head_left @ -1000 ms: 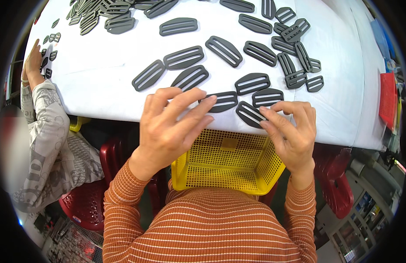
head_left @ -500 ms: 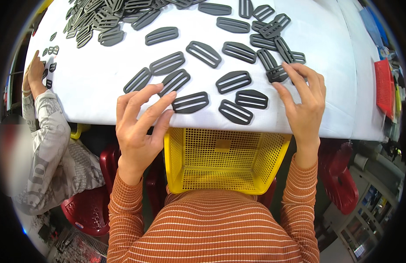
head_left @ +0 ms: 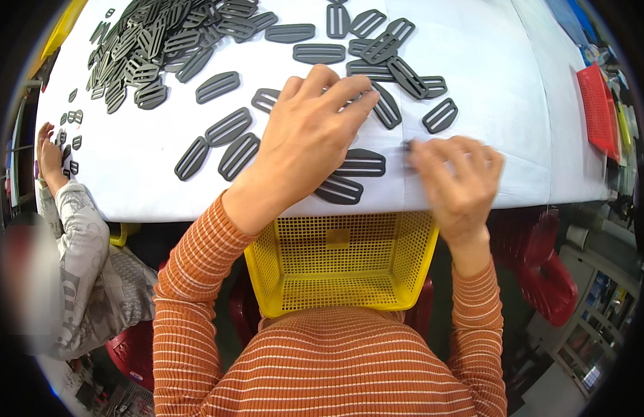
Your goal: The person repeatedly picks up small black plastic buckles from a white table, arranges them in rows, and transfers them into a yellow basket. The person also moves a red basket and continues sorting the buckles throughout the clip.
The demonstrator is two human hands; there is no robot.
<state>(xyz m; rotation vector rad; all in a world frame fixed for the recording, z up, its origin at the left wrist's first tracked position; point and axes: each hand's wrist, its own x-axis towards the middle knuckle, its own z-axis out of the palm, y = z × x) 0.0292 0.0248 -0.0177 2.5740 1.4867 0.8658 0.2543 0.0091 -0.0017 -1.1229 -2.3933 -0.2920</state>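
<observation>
Dark grey slide buckles, flat with two slots, lie scattered on a white-covered table [head_left: 503, 132]. My left hand [head_left: 304, 132] reaches over the middle ones, fingers bent down and closed around a slide buckle [head_left: 351, 101], mostly covered; its thumb is hidden. Just beyond those fingertips lies another slide buckle [head_left: 386, 108]. My right hand [head_left: 461, 182] is smeared by motion near the table's front edge, fingers curled, with a small dark thing [head_left: 409, 146] at their tips. Two slide buckles, one [head_left: 364, 164] behind the other [head_left: 339, 190], show beside my left wrist.
A dense buckle pile [head_left: 155, 45] covers the far left. Below the table edge, a yellow mesh basket [head_left: 343, 271] sits before my body. A red basket [head_left: 599, 115] stands at the right edge. At the left, another person's hand [head_left: 51, 158] is near smaller dark pieces.
My left hand has moved right and farther over the table. My right hand has come back toward me. One buckle near it now lies apart from the overlapping group. The view has shifted.
</observation>
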